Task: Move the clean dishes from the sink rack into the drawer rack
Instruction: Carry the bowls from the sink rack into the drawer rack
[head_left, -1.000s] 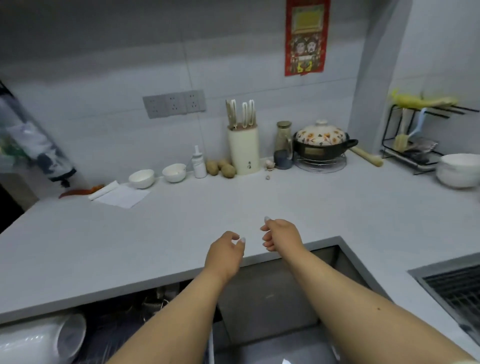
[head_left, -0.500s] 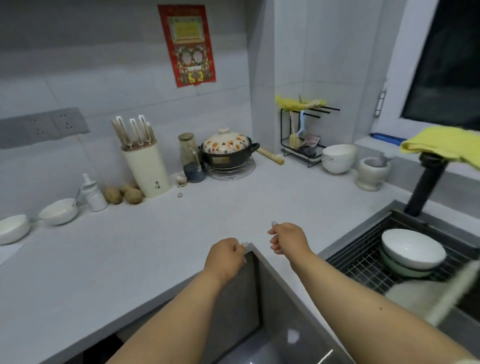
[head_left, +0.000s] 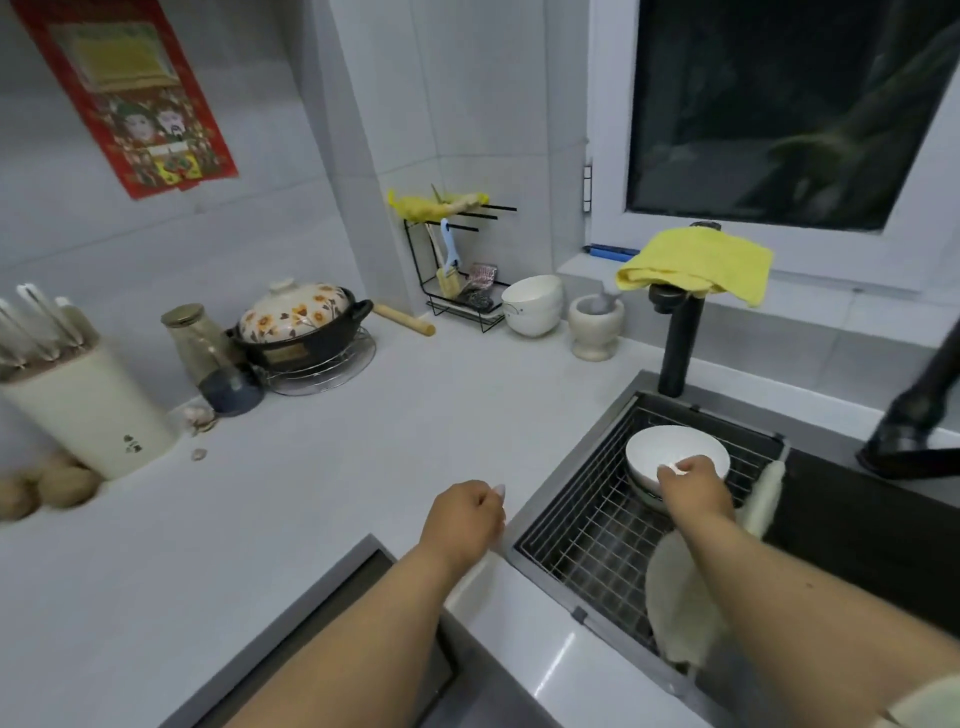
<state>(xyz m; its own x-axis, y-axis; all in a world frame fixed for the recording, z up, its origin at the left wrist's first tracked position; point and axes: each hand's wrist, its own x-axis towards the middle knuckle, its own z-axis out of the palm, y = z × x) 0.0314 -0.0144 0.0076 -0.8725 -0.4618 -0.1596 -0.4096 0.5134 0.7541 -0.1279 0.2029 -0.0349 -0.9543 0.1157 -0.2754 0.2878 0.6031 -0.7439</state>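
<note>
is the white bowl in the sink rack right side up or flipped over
Right side up: the white bowl shows its open hollow facing up, stacked on another dish in the sink rack, right hand at its rim.

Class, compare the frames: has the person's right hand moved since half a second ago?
Yes. The right hand has gone from the counter edge out over the sink rack and now grips the near rim of the white bowl.

View has swung right, off the drawer and onto the sink. Right hand (head_left: 693, 486), earlier curled in air over grey surface (head_left: 291, 499), now reaches into wire sink rack (head_left: 587, 540), fingers on rim of top white ceramic bowl (head_left: 670, 452). Left hand (head_left: 462, 519) now by sink edge.
</note>
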